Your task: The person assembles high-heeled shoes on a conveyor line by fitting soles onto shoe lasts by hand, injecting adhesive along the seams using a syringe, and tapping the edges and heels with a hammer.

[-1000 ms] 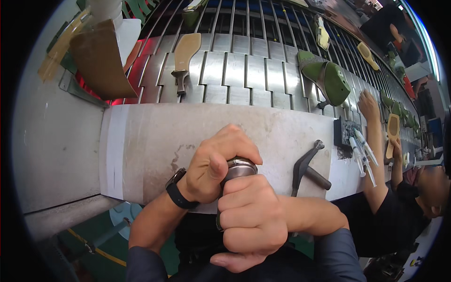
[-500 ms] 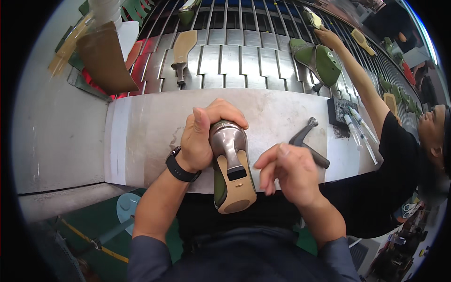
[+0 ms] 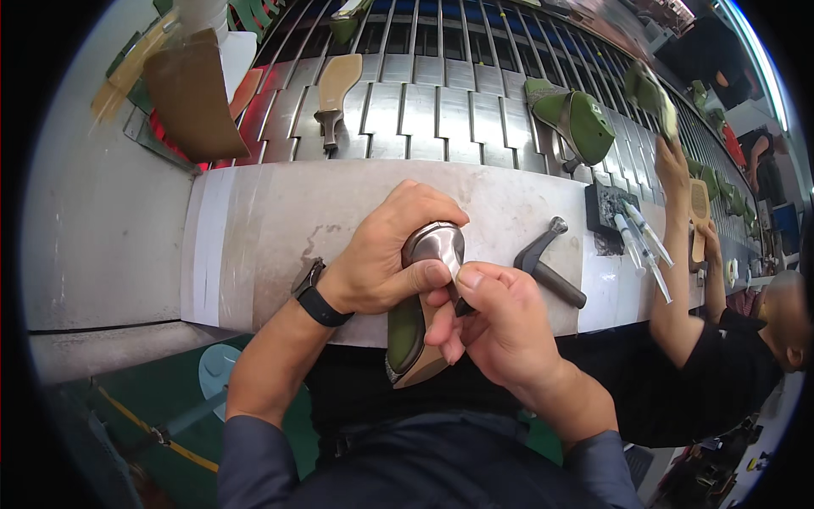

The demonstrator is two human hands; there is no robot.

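A high-heeled shoe (image 3: 406,337) with a green upper and tan sole is held sole up, toe toward me, at the near edge of the work table. My left hand (image 3: 383,250) is wrapped round its heel end, thumb lying against the shiny metallic heel (image 3: 439,244). From the right, my right hand (image 3: 507,327) closes thumb and fingers round the heel's narrow part near its dark tip. Those fingers hide much of the sole. A hammer (image 3: 555,282) with a dark handle lies on the table right of my hands.
Several syringes (image 3: 638,237) lean on a black block (image 3: 601,208) at the right. Beyond the table runs a metal-slat conveyor (image 3: 458,119) carrying a tan sole piece with a heel (image 3: 339,89) and a green shoe (image 3: 577,123). A co-worker's arm (image 3: 676,229) reaches over at the right.
My right hand has moved left onto the heel and closed round it. My left thumb has come down onto the heel. The co-worker's hand has shifted right with a shoe.
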